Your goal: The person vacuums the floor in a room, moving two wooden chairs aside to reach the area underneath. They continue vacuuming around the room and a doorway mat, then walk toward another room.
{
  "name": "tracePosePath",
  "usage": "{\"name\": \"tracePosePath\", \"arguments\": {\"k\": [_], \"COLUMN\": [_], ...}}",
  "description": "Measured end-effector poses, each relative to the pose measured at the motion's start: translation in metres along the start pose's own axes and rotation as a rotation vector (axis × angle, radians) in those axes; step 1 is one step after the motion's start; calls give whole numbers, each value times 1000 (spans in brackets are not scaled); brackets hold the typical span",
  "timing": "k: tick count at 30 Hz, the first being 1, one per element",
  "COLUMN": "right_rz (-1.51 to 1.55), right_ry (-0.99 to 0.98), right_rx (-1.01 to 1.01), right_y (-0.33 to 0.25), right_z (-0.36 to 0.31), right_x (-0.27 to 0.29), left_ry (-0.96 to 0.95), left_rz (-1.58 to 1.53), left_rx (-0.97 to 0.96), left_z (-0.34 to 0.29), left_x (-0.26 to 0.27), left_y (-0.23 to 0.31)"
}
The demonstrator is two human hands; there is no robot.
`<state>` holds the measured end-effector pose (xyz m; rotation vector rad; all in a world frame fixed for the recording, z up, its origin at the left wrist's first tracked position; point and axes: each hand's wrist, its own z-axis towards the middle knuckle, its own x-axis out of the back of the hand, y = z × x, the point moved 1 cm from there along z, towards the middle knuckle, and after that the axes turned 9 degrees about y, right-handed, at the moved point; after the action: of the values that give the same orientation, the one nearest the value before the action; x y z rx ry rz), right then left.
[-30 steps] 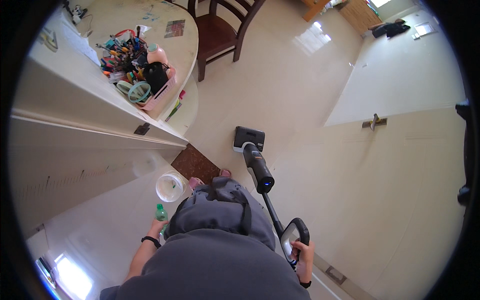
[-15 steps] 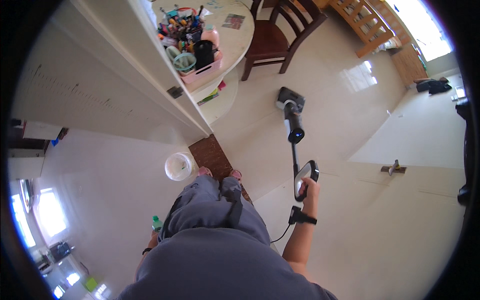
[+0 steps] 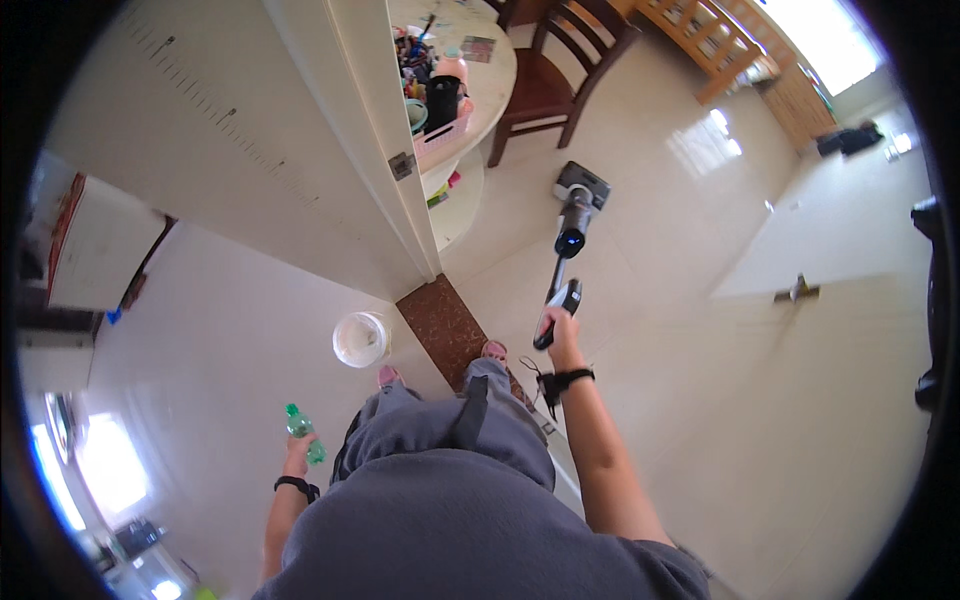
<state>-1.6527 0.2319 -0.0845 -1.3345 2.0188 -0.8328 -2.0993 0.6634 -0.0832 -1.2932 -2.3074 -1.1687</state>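
My right hand (image 3: 562, 331) is closed around the loop handle of an upright floor cleaner (image 3: 573, 222). Its grey head rests on the pale tiled floor ahead of me, near a brown chair, with the dark body and thin pole leaning back toward me. Down at my left side, my left hand (image 3: 299, 447) grips a green plastic bottle (image 3: 302, 425), tilted with its cap pointing away from me. A white bucket (image 3: 361, 340) stands on the floor ahead of my left foot. Black straps circle both wrists.
A brown threshold strip (image 3: 441, 322) crosses the doorway by my feet. The white wall edge (image 3: 425, 240) rises just left of it. Beyond stand a round table (image 3: 490, 80) with a full pink basket, the chair (image 3: 545, 85) and a wooden bed frame (image 3: 700, 40). An open white door (image 3: 800, 400) is at right.
My right hand and the cleaner's handle have swung left and nearer my body. The left hand with the bottle has come forward into fuller view. My right foot has stepped forward onto the threshold.
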Motion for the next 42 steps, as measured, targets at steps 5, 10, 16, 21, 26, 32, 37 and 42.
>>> {"name": "tracePosePath", "arguments": {"k": [5, 10, 16, 21, 26, 32, 37, 42], "right_rz": [-102, -244, -163, -387, -555, -599, -549, -519], "right_ry": [104, 254, 472, 504, 365, 222, 108, -62], "right_rx": [-133, -193, -260, -114, -19, 61, 69, 161], "right_y": [50, 62, 48, -4, -53, -53, -14, -3], "right_z": [-172, -341, -448, -444, -384, -286, -203, -142], "right_x": [68, 89, 101, 119, 119, 112, 81, 28], "left_ry": [-167, -320, -386, -356, -361, -297, -146, 22], "left_rz": [118, 251, 398, 414, 258, 65, 63, 225], "left_rx": [-35, -40, -96, -108, -24, 1, 39, 121], "left_z": [70, 128, 131, 124, 136, 135, 72, -15], "left_x": [16, 15, 22, 21, 33, 37, 46, 65], "left_y": [11, 38, 72, 72, 7, -114, -157, -157]}}
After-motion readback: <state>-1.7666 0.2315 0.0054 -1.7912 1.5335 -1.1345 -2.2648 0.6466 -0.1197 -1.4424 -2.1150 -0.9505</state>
